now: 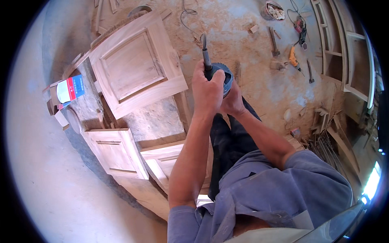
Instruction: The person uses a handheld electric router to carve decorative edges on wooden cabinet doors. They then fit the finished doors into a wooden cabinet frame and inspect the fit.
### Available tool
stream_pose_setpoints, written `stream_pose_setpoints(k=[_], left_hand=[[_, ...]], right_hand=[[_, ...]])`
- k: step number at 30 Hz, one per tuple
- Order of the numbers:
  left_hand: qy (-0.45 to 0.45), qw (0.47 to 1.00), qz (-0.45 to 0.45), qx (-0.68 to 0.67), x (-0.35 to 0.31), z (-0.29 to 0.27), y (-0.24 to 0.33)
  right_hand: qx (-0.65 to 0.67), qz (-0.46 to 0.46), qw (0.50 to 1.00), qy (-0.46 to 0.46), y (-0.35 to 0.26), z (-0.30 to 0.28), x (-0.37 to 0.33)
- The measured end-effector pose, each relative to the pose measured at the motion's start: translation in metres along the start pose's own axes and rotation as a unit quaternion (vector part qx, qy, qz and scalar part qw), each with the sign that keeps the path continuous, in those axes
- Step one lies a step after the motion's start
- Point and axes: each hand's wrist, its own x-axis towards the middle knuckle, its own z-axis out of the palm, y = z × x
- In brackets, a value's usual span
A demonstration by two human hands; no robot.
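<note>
Both hands are in front of my body, closed around a round corded sander (pixel 227 79) with a dark body and a grey-blue rim. My left hand (pixel 207 94) grips it from the left, its thumb lying across the top. My right hand (pixel 234 102) holds its near right side, with the fingers partly hidden behind it. From the far end of the tool, a thick cord sleeve (pixel 207 60) leads to a cable that runs away across the floor. Left of my hands lies a large unpainted wooden panel door (pixel 131 65), apart from the sander.
Smaller panel doors (pixel 135 156) lie on the worktable (pixel 156 121), near a red, white and blue box (pixel 72 90). An orange drill (pixel 293 57), a hammer (pixel 274 42) and a bucket (pixel 267 11) are on the dusty floor. A wooden frame (pixel 344 48) stands right, above scrap wood (pixel 344 148).
</note>
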Motion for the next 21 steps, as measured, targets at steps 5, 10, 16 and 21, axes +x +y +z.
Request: stream_pose_setpoints(k=[5,10,16,21], left_hand=[[-0.029,0.986,0.097,0.131,0.015,-0.001,0.003],[-0.039,0.99,0.065,0.116,0.026,0.009,-0.006],[-0.001,0.992,0.011,0.124,0.036,0.028,-0.03],[-0.013,0.977,0.037,0.21,0.052,-0.032,-0.033]], right_hand=[[0.007,-0.01,1.0,0.01,0.006,0.0,0.015],[-0.072,-0.002,0.997,0.014,0.023,-0.011,0.026],[-0.033,0.03,0.999,-0.031,0.057,-0.019,0.027],[-0.025,0.063,0.998,0.003,0.06,-0.012,0.027]])
